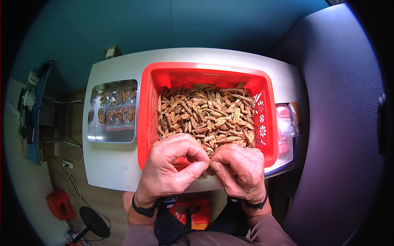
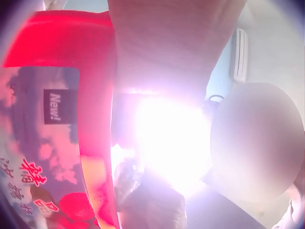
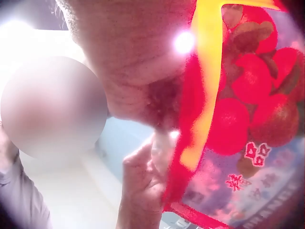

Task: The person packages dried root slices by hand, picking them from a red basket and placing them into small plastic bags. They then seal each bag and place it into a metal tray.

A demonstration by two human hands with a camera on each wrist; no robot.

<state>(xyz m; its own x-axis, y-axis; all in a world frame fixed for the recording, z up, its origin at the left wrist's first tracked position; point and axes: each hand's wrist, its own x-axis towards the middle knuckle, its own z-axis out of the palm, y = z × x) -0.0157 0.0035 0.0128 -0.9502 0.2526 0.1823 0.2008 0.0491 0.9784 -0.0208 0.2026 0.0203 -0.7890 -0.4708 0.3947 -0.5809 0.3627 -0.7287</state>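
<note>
Both hands meet over the near rim of a red plastic basket (image 1: 207,67) heaped with dried brown root slices (image 1: 205,110). My left hand (image 1: 174,164) pinches with thumb and forefinger, its fingertips right against those of my right hand (image 1: 240,168), which pinches likewise. Between and below them shows a small clear bag (image 1: 206,174) with brown pieces in it, mostly hidden by the fingers. Beside the basket on the left, a metal tray (image 1: 94,133) holds several filled small zip bags (image 1: 117,98). Glare washes out much of the left wrist view.
The basket stands on a white table (image 1: 111,164). To its right lie packs of clear plastic bags (image 1: 284,123) in a shallow container. A dark padded panel (image 1: 340,123) rises at the right. A printed fruit panel (image 3: 252,95) fills one side of the right wrist view.
</note>
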